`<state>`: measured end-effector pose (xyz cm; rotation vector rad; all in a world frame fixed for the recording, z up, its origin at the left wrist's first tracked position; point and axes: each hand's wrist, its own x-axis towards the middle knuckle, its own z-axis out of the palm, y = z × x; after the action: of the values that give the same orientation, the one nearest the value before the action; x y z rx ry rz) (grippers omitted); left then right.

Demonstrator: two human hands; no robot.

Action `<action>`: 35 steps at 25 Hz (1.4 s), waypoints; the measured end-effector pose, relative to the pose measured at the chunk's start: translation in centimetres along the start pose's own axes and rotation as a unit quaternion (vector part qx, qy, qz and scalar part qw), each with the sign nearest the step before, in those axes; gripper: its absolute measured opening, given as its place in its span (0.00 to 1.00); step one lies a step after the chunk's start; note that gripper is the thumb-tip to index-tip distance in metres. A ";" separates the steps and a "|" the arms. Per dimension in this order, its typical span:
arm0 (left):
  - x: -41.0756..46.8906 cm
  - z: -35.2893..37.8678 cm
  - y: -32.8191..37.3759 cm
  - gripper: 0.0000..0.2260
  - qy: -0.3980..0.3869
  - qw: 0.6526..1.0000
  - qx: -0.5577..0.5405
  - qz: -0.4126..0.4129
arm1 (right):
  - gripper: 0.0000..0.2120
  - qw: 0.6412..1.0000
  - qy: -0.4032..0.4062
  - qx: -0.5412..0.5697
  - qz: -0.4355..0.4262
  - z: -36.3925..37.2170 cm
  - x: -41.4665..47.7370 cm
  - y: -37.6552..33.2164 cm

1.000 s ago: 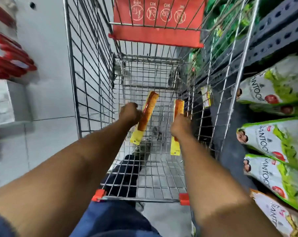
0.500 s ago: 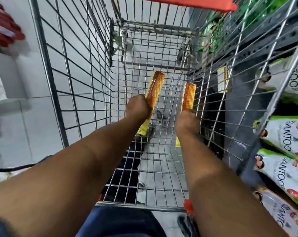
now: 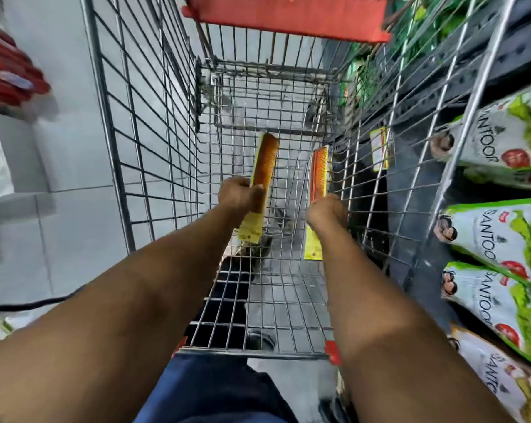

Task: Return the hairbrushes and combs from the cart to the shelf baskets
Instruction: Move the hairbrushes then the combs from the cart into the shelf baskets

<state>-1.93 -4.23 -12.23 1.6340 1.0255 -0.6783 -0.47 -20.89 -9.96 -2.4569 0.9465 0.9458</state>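
Both my arms reach down into a wire shopping cart (image 3: 142, 154). My left hand (image 3: 241, 195) grips an orange comb (image 3: 265, 161) with a yellow card sleeve, held roughly upright above the cart floor. My right hand (image 3: 326, 212) grips a second orange comb (image 3: 318, 172), also in a yellow sleeve, close to the cart's right wall. No other combs or brushes show on the cart floor. No shelf basket is in view.
The cart's red flap (image 3: 288, 16) is at the far end. A dark shelf (image 3: 441, 96) with green and white Santoor packs (image 3: 496, 239) runs along the right. Red packets (image 3: 8, 77) and a white shelf lie on the left over grey floor tiles.
Both hands have kept their combs and lifted them slightly inside the cart. The view has swayed closer over the cart and back, with the red flap in sight again.
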 end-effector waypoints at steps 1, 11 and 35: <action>-0.7 -0.1 0.2 0.14 -0.009 1.000 -0.019 0.012 | 0.13 0.999 -0.008 0.039 0.004 -0.5 -0.4 -0.1; -10.4 -2.6 3.5 0.09 -0.024 0.981 -0.160 0.106 | 0.06 0.924 -0.117 0.361 -0.049 -7.2 -9.2 0.5; -49.0 6.9 4.4 0.07 -0.417 0.873 -0.072 0.243 | 0.18 0.686 0.151 0.690 -0.171 -23.1 -33.5 30.0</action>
<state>-20.81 -25.34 28.61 1.1874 0.0249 -0.8162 -29.15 -38.90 27.59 -1.2884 0.7431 -0.3568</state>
